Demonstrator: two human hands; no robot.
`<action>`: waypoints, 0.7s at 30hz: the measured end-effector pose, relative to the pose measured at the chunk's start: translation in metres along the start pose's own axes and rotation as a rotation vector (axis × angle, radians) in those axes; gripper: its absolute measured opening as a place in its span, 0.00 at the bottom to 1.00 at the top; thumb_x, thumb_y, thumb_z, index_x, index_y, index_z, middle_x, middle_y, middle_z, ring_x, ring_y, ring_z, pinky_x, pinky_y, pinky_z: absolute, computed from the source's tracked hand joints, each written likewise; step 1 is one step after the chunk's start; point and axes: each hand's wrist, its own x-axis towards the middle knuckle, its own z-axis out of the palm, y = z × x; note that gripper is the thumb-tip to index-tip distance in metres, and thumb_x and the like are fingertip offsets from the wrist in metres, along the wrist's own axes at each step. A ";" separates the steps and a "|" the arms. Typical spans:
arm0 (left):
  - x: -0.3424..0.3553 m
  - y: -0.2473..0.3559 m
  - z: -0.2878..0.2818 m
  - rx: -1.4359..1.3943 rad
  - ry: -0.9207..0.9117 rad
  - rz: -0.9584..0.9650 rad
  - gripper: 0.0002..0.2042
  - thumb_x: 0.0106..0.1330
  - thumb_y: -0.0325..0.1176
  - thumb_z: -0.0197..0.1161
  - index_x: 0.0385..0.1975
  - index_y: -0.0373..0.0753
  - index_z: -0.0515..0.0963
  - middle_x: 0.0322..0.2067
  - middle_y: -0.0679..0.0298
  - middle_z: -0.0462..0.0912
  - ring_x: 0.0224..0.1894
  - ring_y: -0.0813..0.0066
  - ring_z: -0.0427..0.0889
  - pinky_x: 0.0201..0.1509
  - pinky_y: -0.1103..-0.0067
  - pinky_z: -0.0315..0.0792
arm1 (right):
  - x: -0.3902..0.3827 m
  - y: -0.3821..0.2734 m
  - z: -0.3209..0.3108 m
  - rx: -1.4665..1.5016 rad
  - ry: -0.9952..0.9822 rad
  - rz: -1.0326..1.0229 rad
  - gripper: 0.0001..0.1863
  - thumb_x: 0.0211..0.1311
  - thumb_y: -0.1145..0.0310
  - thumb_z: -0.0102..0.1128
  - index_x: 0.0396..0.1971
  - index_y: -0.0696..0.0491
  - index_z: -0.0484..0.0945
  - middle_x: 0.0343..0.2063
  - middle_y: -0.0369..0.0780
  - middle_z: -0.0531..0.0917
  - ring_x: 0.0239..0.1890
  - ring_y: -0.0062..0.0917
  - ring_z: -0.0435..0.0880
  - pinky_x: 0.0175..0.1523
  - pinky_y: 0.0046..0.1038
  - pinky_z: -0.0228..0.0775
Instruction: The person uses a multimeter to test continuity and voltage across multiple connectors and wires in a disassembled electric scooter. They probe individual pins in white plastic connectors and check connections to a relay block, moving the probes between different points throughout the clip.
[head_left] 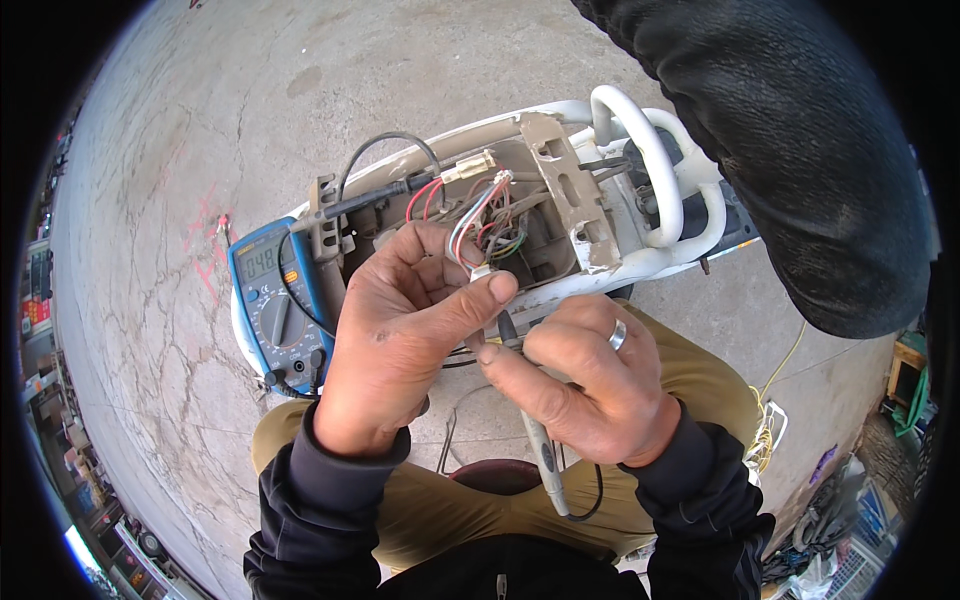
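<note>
My left hand pinches a small white wire connector between thumb and fingers. Thin red, white and green wires run up from it. My right hand, with a ring on one finger, is closed around a grey multimeter probe. The probe's dark tip end points up at the connector; whether it touches the contacts is hidden by my fingers. Behind my left hand, a black probe lies with its end at a cream connector on red wires. A blue multimeter, display lit, leans left of my left hand.
The dusty white vehicle frame holds a tangle of wiring, with a white tubular rail at its right. A large black padded seat juts in from upper right. Yellow cord and clutter lie on the concrete floor at right.
</note>
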 end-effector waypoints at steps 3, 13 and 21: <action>0.001 0.001 0.002 -0.002 0.029 -0.019 0.14 0.70 0.17 0.75 0.48 0.35 0.77 0.39 0.62 0.90 0.37 0.82 0.87 0.39 0.82 0.82 | -0.003 0.000 0.004 -0.015 -0.002 -0.016 0.26 0.43 0.78 0.78 0.49 0.56 0.92 0.38 0.36 0.75 0.37 0.29 0.80 0.39 0.32 0.80; -0.006 -0.004 0.004 0.105 0.137 0.028 0.15 0.68 0.17 0.75 0.52 0.30 0.81 0.45 0.63 0.90 0.45 0.81 0.88 0.51 0.82 0.83 | -0.005 -0.004 0.015 -0.120 -0.011 -0.072 0.18 0.46 0.71 0.74 0.42 0.56 0.93 0.37 0.37 0.78 0.37 0.29 0.81 0.42 0.34 0.82; -0.007 -0.004 0.003 0.048 0.087 0.021 0.23 0.70 0.15 0.71 0.65 0.25 0.78 0.51 0.57 0.91 0.50 0.77 0.89 0.58 0.78 0.84 | -0.006 -0.003 0.020 -0.137 0.016 -0.060 0.10 0.55 0.73 0.75 0.38 0.57 0.91 0.33 0.34 0.78 0.33 0.26 0.80 0.43 0.31 0.79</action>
